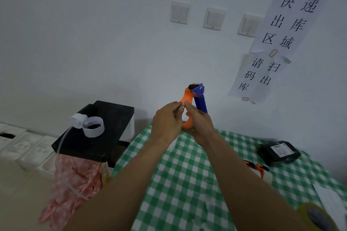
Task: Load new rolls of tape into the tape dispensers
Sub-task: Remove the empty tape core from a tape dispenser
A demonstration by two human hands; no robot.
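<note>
Head view: right hand (200, 122) around tape dispenser (188, 94), left hand (165, 122) seemingly pinched on it.

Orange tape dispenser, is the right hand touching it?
Touching. The head view shows the right hand gripping the orange tape dispenser, curled round its handle.

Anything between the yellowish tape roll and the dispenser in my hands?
Only a second orange dispenser, lying on the green checked cloth roughly between the yellowish tape roll and the orange-and-blue tape dispenser that the left hand and right hand hold raised. Lifting should clear it.
</note>
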